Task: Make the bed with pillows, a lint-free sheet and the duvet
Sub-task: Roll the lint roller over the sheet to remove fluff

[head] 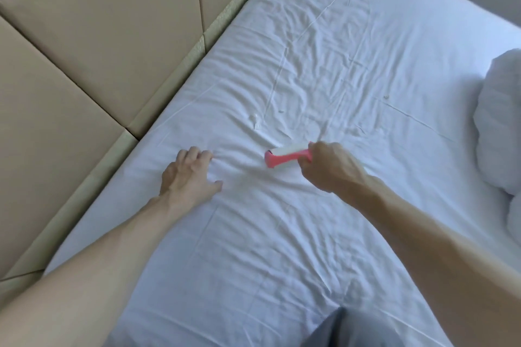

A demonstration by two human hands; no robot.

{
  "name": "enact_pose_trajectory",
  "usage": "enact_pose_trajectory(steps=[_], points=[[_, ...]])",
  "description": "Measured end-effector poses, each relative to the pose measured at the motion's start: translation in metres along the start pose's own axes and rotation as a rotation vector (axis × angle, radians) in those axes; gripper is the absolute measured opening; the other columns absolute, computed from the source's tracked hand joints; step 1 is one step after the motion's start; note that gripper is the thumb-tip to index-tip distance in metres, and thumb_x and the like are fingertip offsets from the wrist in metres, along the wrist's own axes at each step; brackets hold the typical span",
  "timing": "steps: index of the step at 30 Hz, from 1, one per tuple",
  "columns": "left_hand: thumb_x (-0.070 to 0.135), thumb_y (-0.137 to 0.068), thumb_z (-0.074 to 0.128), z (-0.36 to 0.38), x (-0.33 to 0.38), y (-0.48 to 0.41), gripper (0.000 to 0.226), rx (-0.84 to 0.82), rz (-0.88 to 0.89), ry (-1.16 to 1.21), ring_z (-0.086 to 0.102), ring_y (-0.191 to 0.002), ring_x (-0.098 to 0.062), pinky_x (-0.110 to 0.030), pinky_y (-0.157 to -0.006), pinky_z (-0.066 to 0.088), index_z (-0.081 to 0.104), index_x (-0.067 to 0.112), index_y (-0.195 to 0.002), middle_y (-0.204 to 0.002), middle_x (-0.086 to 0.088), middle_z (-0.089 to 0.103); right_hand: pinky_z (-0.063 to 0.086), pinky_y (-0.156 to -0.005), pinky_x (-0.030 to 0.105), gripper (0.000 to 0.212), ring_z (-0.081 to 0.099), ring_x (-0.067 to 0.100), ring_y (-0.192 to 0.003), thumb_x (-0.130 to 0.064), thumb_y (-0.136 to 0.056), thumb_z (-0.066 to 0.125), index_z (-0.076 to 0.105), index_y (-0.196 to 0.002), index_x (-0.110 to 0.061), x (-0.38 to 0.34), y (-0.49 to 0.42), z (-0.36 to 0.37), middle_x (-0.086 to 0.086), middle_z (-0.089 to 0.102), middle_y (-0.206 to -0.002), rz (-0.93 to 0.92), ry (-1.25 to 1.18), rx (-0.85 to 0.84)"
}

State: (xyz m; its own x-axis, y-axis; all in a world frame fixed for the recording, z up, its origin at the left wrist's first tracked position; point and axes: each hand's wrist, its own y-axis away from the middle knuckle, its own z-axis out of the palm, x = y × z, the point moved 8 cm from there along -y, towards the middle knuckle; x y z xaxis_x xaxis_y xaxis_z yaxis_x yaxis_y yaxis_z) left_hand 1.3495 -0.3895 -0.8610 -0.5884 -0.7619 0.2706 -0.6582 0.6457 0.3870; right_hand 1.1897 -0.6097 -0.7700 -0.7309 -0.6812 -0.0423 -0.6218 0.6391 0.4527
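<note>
Closed firmly around the pink handle of the lint roller (284,156), the grip of the right hand (329,166) holds the white roll down on the sheet (352,65), near the middle of the bed. The left hand (189,175) rests on the sheet beside it, toward the headboard (98,36), with fingers bent and their tips pressing the cloth; it holds nothing that I can see. The sheet is already spread on the mattress but wrinkled, and some small specks of lint (256,121) lie just beyond the roller. So I judge the step in hand is cleaning the sheet of lint. The next move asks for rolling forward over these specks while the other hand holds the cloth tight, so it does not bunch. A white bundle of bedding (499,127) lies at the right edge; pillow or duvet, I cannot tell. No container is in view.
</note>
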Motion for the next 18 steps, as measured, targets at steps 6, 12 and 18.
enact_pose_trajectory(steps=[6,12,18], points=[[0.064,-0.083,0.070,0.021,0.000,0.010,0.084,0.029,0.101,-0.099,0.037,-0.132,-0.025,-0.035,-0.096,0.044,0.038,0.020,-0.147,-0.142,-0.003,0.038,0.039,-0.065,0.036,0.033,0.063,0.035,-0.095,-0.031,-0.104,0.041,0.058,-0.124,-0.010,-0.085,-0.079,-0.038,0.012,0.063,-0.110,-0.065,-0.064,0.200],[0.063,-0.083,0.071,0.021,-0.003,0.018,0.090,0.086,0.116,-0.022,0.035,-0.137,-0.023,-0.036,-0.093,0.049,0.037,0.022,-0.155,-0.148,-0.002,0.038,0.035,-0.060,0.031,0.031,0.059,0.030,-0.085,-0.034,-0.103,0.044,0.064,-0.117,-0.015,-0.061,-0.075,0.014,0.009,0.066,-0.111,-0.066,-0.007,0.068],[0.061,-0.074,0.081,0.007,0.001,0.016,0.094,0.100,0.130,-0.087,0.044,-0.120,-0.028,-0.033,-0.069,0.041,0.045,0.014,-0.146,-0.129,-0.008,0.044,0.033,-0.059,0.033,0.037,0.064,0.034,-0.096,-0.041,-0.104,0.042,0.052,-0.128,-0.015,-0.007,0.012,0.053,0.010,0.066,-0.108,-0.092,0.062,-0.046]])
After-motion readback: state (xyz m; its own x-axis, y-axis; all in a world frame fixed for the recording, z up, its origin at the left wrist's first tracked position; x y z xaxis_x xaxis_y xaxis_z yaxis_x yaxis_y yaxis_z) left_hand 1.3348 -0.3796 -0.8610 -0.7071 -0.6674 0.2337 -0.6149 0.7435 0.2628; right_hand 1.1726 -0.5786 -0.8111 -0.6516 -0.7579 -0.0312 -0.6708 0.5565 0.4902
